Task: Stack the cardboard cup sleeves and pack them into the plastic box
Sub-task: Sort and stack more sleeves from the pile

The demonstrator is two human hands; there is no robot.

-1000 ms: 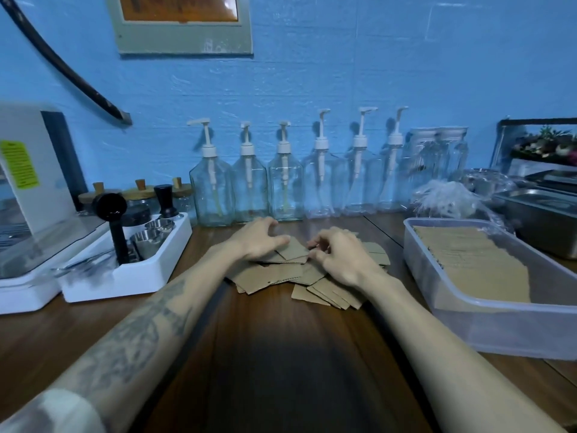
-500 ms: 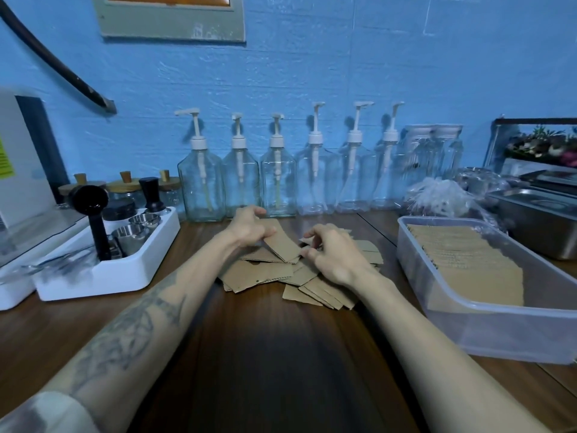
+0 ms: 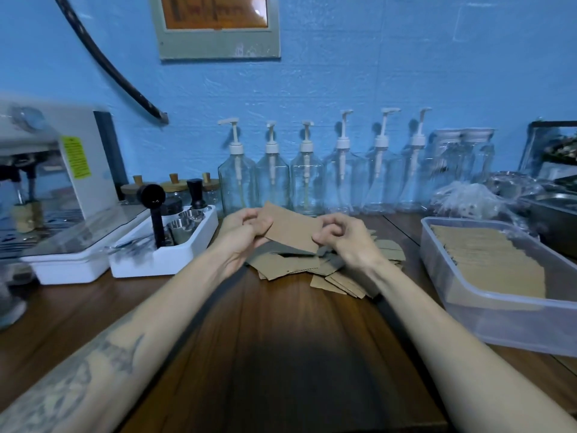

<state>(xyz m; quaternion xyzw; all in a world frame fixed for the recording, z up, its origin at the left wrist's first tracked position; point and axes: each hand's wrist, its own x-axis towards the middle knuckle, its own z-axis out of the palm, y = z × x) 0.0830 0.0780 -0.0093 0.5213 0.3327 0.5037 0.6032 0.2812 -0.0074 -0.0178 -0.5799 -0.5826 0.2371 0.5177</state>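
Both hands pinch one sleeve (image 3: 293,228): left hand (image 3: 246,229) & right hand (image 3: 340,237) at opposite ends, long axis left-right, above loose pile (image 3: 290,265). Plastic box (image 3: 487,320) lies right, nearer right hand.

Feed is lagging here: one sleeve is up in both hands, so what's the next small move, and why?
Probably lay the held sleeve squarely on a loose one in the pile to start a stack: both hands grip it, and the plastic box already holds a neat row.
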